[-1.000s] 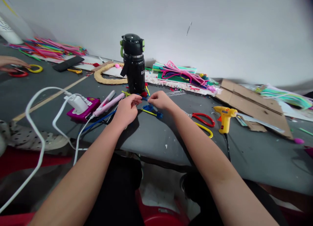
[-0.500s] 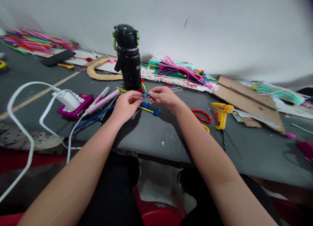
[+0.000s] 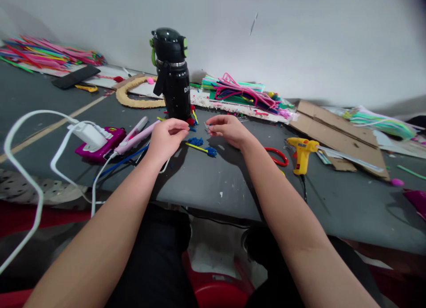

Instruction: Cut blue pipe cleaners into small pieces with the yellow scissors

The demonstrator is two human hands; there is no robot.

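Note:
My left hand (image 3: 169, 137) is closed in a pinch, with a small blue piece (image 3: 192, 129) at its fingertips. Facing it across a narrow gap, my right hand (image 3: 228, 130) pinches a thin, pale wire-like piece (image 3: 206, 127). On the table just below the hands lie a fuzzy blue tuft (image 3: 195, 142) and a yellow pipe cleaner (image 3: 196, 147) tipped with another blue tuft (image 3: 211, 152). Behind my left hand stands a black bottle (image 3: 176, 86), with small red and yellow bits at its base.
A yellow glue gun (image 3: 302, 153) and red-handled tool (image 3: 278, 157) are right. Left are a purple power strip (image 3: 96, 150), white cables and a pink tool (image 3: 136, 139). Behind lie pipe cleaners (image 3: 233, 92), cardboard (image 3: 336, 132) and a tan curved piece (image 3: 124, 97).
My hands have moved slightly apart. The blue bit at my right fingertips no longer shows; a thin pale piece shows there instead. The view has shifted a little.

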